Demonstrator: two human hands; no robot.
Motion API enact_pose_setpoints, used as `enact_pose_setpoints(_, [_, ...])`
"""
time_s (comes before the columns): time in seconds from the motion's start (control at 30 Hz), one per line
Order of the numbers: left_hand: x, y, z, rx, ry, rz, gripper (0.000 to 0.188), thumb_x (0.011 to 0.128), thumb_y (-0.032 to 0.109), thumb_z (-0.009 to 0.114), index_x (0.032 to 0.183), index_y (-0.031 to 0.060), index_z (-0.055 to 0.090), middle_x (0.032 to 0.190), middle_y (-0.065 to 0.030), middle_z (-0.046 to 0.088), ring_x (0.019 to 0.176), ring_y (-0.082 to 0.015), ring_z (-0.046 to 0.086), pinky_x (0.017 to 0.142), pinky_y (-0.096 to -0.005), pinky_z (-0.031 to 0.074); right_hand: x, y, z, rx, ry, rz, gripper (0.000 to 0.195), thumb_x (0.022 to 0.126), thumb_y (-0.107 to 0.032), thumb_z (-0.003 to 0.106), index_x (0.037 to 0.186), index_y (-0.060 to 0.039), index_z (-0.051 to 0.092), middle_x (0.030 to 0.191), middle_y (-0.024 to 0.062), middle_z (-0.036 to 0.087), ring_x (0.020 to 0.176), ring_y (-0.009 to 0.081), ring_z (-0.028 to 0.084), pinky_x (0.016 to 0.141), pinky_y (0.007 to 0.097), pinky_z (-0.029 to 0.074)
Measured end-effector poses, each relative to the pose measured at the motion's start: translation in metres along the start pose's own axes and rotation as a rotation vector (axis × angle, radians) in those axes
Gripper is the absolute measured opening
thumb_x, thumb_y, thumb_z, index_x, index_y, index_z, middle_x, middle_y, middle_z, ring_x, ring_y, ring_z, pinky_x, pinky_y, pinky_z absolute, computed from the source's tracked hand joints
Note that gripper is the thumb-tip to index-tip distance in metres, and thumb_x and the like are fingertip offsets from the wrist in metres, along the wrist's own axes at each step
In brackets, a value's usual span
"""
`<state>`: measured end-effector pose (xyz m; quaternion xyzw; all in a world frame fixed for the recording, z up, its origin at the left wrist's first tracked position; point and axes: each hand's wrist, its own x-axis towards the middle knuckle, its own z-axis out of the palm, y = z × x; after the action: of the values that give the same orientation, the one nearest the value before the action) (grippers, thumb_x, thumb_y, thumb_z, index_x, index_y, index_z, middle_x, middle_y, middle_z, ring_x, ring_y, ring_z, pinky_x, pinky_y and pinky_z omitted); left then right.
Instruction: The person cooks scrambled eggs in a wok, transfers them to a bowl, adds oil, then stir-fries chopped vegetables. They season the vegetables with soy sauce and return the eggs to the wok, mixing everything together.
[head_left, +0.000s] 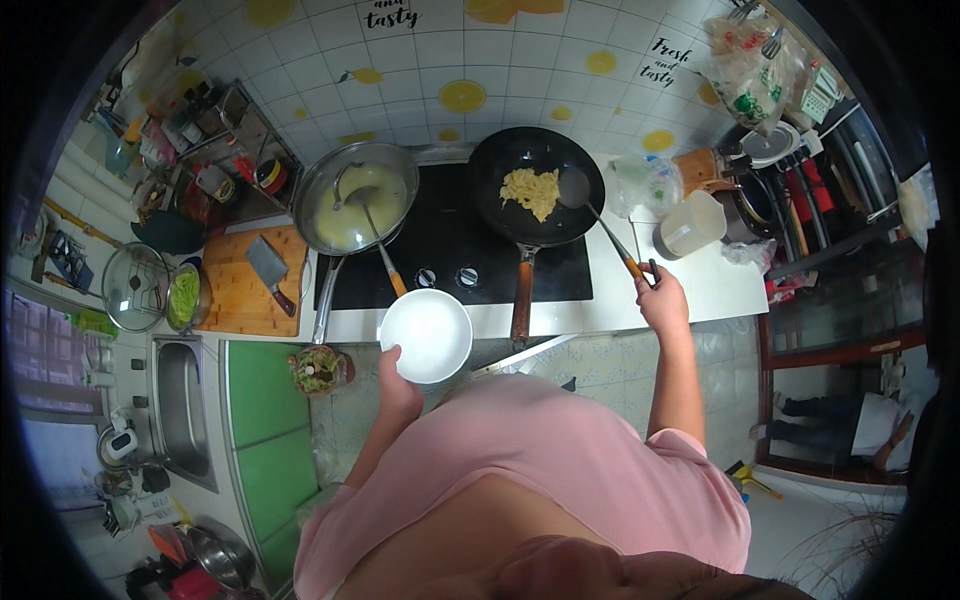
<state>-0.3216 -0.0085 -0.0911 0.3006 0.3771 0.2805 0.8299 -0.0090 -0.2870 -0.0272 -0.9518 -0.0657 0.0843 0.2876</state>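
My left hand (400, 380) grips the rim of a white bowl (427, 335), held in front of the cooktop with its inside facing up and nothing visible in it. In my right hand (663, 300) is a wood-and-metal handled spatula (616, 241). Its blade rests in a black wok (487, 202), touching or close beside a heap of cooked scrambled egg (531, 192). The wok stands on the right side of a black cooktop (439, 225), its wooden handle pointing towards me. On the left, a pan of pale liquid (352, 217) sits under a glass lid (394, 161), with a ladle (384, 259) across it.
A cleaver (270, 274) lies on a wooden cutting board (225, 307), beside a bowl of green vegetable pieces (184, 298). A plastic jug (694, 223) and plastic bags (649, 184) occupy the right counter. A sink (180, 412) is at left. Another person (847, 427) appears at far right.
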Motion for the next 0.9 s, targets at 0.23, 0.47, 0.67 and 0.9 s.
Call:
enact_pose_setpoints(0.23, [0.000,-0.004,-0.003,0.067,-0.041,0.030,0.055,0.092,0.030,0.049,0.137,-0.0013,0.045,0.131,-0.0141,0.056,0.123,-0.0259,0.054,0.106,-0.0392,0.038,-0.020,0.014,0.009,0.111,0.155,-0.073,0.030,0.088,-0.020,0.068,0.118,-0.0200,0.066,0.064,0.0046,0.057,0.058,0.0177,0.054,0.061,0.0340,0.046])
enact_pose_setpoints(0.47, [-0.002,-0.002,0.012,0.086,-0.069,0.032,0.054,0.093,0.028,0.049,0.138,-0.0013,0.043,0.132,-0.0135,0.055,0.125,-0.0243,0.052,0.108,-0.0385,0.036,-0.032,0.035,0.012,0.195,0.122,-0.012,0.031,0.087,-0.019,0.069,0.118,-0.0202,0.067,0.065,0.0036,0.057,0.056,0.0158,0.050,0.060,0.0316,0.045])
enact_pose_setpoints(0.67, [0.011,0.019,0.052,0.245,-0.105,0.129,0.055,0.093,0.023,0.045,0.143,-0.0006,0.036,0.136,-0.0160,0.050,0.126,-0.0258,0.049,0.108,-0.0390,0.037,-0.050,0.041,0.012,0.221,0.166,-0.092,0.032,0.087,-0.018,0.070,0.119,-0.0211,0.067,0.065,0.0029,0.057,0.055,0.0146,0.049,0.059,0.0307,0.046])
enact_pose_setpoints(0.9, [0.104,0.062,0.142,0.754,-0.401,1.033,0.052,0.087,0.010,0.048,0.136,-0.0060,0.041,0.129,-0.0235,0.051,0.119,-0.0321,0.052,0.105,-0.0407,0.039,-0.066,0.047,0.017,0.381,0.165,-0.138,0.032,0.087,-0.015,0.070,0.118,-0.0198,0.068,0.060,0.0002,0.053,0.051,0.0092,0.044,0.052,0.0267,0.040])
